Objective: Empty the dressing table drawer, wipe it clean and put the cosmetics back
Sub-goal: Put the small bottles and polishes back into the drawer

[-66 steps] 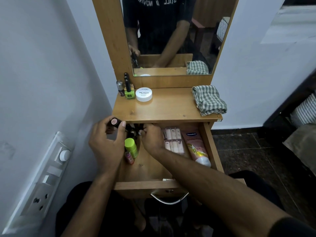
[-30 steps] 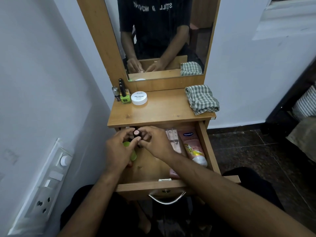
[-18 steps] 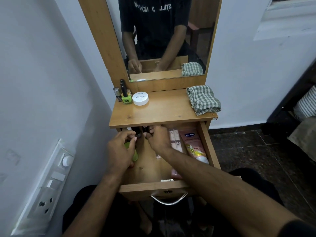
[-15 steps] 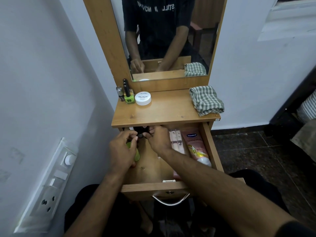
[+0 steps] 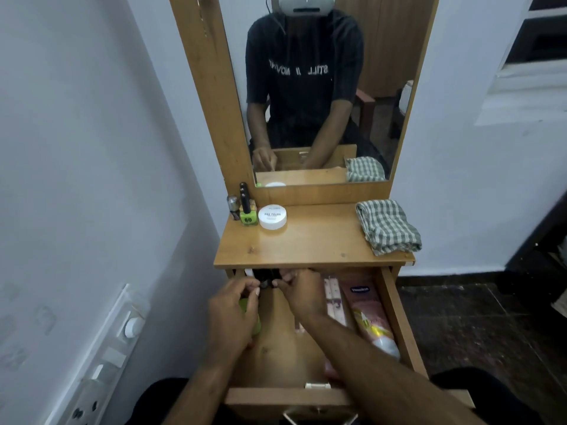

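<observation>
The wooden drawer (image 5: 399,320) of the dressing table stands pulled out. At its back left, just under the tabletop edge, my left hand (image 5: 233,314) and my right hand (image 5: 302,294) meet fingertip to fingertip and pinch a small dark cosmetic tube (image 5: 265,283) among other dark items. A green bottle (image 5: 257,324) lies partly hidden under my left hand. A pack of pale tubes (image 5: 333,299) and a pink Vaseline tube (image 5: 365,308) lie along the drawer's right side.
On the tabletop (image 5: 316,243) stand a green nail polish bottle (image 5: 248,216), a silver-capped bottle (image 5: 233,207) and a white round jar (image 5: 272,218) at back left, with a folded checked cloth (image 5: 387,227) at right. A switchboard (image 5: 101,363) sits on the left wall.
Both hands moved from the drawer's left middle to its back left corner. The pink-tipped tube that my left hand held up is now low among the dark items.
</observation>
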